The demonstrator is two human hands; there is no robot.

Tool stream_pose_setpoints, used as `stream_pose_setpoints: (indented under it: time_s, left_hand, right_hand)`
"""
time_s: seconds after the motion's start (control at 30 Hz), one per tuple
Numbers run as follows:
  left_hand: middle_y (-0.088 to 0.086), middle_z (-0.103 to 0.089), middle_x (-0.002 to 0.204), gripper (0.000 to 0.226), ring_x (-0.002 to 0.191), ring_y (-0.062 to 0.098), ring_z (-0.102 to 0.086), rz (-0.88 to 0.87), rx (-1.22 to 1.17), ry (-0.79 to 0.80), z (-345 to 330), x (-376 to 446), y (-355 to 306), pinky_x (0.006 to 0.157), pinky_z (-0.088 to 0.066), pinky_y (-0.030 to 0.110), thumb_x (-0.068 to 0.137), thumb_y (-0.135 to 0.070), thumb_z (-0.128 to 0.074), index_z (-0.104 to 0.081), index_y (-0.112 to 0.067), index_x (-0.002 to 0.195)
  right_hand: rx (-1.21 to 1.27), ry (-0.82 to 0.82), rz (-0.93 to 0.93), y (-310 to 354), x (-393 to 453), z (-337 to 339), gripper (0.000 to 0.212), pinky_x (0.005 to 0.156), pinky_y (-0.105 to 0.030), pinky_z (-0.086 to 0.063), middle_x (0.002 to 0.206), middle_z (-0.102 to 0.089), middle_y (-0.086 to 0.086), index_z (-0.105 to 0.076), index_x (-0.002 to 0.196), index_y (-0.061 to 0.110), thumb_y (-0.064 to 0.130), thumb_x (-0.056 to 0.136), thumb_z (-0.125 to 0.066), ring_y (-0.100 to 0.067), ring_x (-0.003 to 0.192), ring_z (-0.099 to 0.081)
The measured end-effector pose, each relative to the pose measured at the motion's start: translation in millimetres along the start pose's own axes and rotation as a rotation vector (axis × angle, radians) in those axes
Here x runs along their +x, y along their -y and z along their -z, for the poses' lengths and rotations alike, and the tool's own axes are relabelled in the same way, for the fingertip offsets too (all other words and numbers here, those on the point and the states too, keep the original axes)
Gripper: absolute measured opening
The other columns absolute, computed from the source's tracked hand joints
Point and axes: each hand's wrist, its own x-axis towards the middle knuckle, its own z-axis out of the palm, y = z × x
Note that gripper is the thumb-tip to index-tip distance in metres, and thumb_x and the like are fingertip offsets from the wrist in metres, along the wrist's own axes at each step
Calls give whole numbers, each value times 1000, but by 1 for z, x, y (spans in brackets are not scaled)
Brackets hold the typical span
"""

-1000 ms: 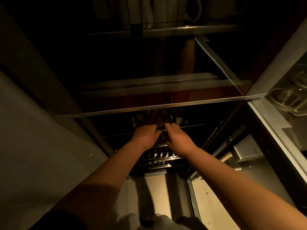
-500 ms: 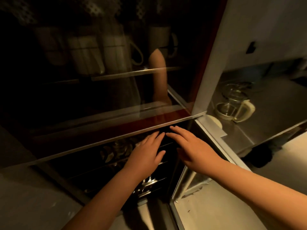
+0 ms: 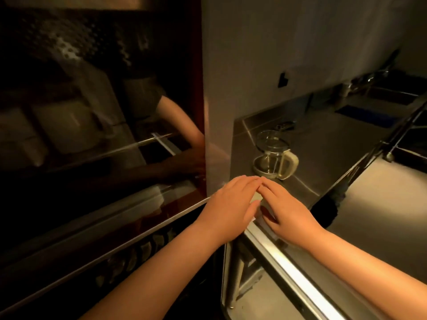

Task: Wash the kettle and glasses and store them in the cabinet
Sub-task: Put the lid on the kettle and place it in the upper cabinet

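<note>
A glass kettle (image 3: 273, 155) with a cream handle stands upright on the steel counter (image 3: 328, 144), close to the wall corner. My left hand (image 3: 231, 207) and my right hand (image 3: 283, 205) hover side by side over the counter's near left corner, fingertips touching, fingers extended, nothing in them. They are a short way in front of the kettle, apart from it. The dark cabinet (image 3: 99, 135) with a glass door fills the left side. Glasses (image 3: 136, 257) show dimly on its lower rack, below my left forearm.
White mugs (image 3: 67, 128) sit on a cabinet shelf behind the reflecting glass. A sink with a faucet (image 3: 379, 77) lies at the far right of the counter. The counter's bright steel edge (image 3: 298, 276) runs diagonally under my right arm. Pale floor shows at right.
Both hands have drawn out of the cabinet's lower rack and swung right to the counter corner. The view has turned right, bringing the kettle and sink closer into sight.
</note>
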Motion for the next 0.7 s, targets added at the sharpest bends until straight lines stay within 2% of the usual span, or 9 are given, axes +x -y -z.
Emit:
stream_pose_setpoints:
  time_s: [0.17, 0.33, 0.5, 0.6, 0.7]
  left_hand:
    - [0, -21, 155, 57, 144, 17, -12, 92, 85, 253, -32, 63, 10, 114, -13, 31, 99, -35, -39, -17, -18, 149]
    - [6, -14, 157, 63, 144, 24, -9, 191, 217, 386, -64, 111, 19, 116, -10, 38, 99, -35, -39, -9, -15, 150]
    - [13, -6, 158, 70, 144, 31, -4, 358, 334, 548, -104, 157, 31, 116, -12, 44, 98, -33, -43, -3, -11, 150]
    - [14, -4, 158, 76, 144, 33, -3, 416, 362, 584, -127, 180, 42, 116, -13, 45, 95, -30, -50, -1, -12, 150]
    - [14, -1, 158, 75, 144, 34, -2, 421, 382, 587, -148, 194, 55, 116, -13, 47, 96, -28, -48, 0, -14, 151]
  right_hand:
    - [-22, 35, -115, -56, 13, -6, 67, 107, -24, -30, 154, -20, 9, -22, 145, 33, 23, 89, -56, -8, 140, -20]
    - [-15, 35, -194, -106, 29, -14, 64, 104, -19, -25, 153, -21, 9, -27, 143, 33, 25, 87, -57, -9, 140, -22]
    - [26, 37, -330, -153, 43, -32, 60, 105, -22, -28, 154, -20, 6, -27, 143, 31, 26, 89, -54, -11, 140, -23]
    - [49, 29, -424, -181, 54, -41, 56, 106, -26, -32, 154, -23, 2, -31, 143, 27, 25, 91, -52, -14, 139, -25]
    - [34, 30, -468, -203, 66, -47, 57, 106, -31, -35, 153, -24, -3, -32, 143, 24, 23, 90, -53, -19, 139, -27]
